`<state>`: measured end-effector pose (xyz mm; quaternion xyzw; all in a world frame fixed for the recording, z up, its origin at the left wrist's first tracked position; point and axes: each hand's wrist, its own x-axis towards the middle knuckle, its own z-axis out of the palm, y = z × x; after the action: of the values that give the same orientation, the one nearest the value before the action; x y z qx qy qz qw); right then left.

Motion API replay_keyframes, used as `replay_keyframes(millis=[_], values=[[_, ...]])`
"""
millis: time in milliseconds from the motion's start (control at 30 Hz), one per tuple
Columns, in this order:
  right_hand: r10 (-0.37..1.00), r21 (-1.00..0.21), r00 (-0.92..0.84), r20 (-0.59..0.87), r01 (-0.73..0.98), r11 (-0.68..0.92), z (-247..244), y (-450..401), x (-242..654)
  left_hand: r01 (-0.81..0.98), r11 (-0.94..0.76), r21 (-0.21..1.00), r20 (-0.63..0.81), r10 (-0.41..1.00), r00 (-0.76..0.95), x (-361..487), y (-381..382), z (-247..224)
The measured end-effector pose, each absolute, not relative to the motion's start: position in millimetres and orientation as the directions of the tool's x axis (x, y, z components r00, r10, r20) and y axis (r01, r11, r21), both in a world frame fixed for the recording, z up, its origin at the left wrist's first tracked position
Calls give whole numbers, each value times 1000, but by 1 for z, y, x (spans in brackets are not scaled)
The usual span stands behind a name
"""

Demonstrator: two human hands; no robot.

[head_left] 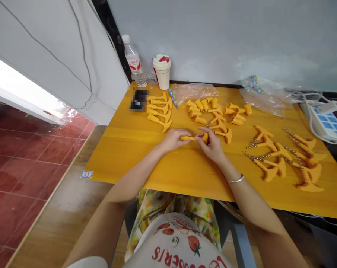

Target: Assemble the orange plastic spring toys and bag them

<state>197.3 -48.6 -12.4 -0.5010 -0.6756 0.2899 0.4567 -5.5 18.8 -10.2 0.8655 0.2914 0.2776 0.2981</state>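
Note:
Both hands meet above the table around one yellow corkscrew that lies roughly level. My left hand is closed on its left end, where a yellow cap seems to cover the screw. With fingers curled, my right hand grips the T-shaped handle end. Just beyond the hands lie several loose corkscrews with bare metal spirals, beside several loose yellow caps. Capped corkscrews rest in a row to the left. More uncapped corkscrews are spread over the right side.
A water bottle, a lidded cup and a blurred dark object stand or lie at the back left. Clear plastic bags sit along the back edge against the grey panel. At the far right is a white power strip with cables.

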Motion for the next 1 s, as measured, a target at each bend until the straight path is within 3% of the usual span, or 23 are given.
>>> replay_keyframes(millis=[67,167,233,300,367,433,467,533,633,700,767,833,900,967,1000], values=[[993,-969,-37,110,218,116,-10,-48,195,397,-690,605,330,672,663,-2,15,-16],[991,-995,-99,-85,51,-81,-5,-46,194,426,-730,534,339,646,684,-3,13,-22],[999,-996,-43,-11,88,-7,-3,-43,198,405,-701,587,335,666,666,-6,16,-24],[974,-936,39,223,287,203,0,-42,205,377,-630,679,325,719,615,-9,20,-26],[904,-758,-54,425,524,388,1,-41,212,362,-556,748,299,769,565,-12,23,-27],[863,-618,-228,450,618,485,1,-42,215,367,-533,762,289,787,545,-13,24,-28],[865,-609,-276,419,621,493,0,-43,214,373,-549,747,299,780,550,-14,23,-29],[915,-712,-235,329,575,404,-1,-45,209,390,-623,678,353,742,571,-13,22,-29],[994,-940,-85,71,329,95,-4,-47,197,423,-734,532,452,668,592,-12,19,-29],[996,-980,-63,-67,189,-54,-4,-47,193,442,-760,476,484,646,590,-10,18,-29],[998,-971,-42,-36,236,-25,-2,-46,195,434,-754,493,483,652,584,-10,17,-28],[987,-870,-66,145,466,159,0,-47,200,399,-726,560,458,672,582,-10,17,-29],[934,-606,-187,303,719,341,3,-47,205,365,-699,615,426,684,592,-12,18,-30],[893,-342,-307,328,843,416,3,-47,207,356,-698,621,408,676,613,-16,18,-31],[892,-273,-328,310,868,414,3,-47,207,362,-710,604,408,665,625,-17,19,-32]])
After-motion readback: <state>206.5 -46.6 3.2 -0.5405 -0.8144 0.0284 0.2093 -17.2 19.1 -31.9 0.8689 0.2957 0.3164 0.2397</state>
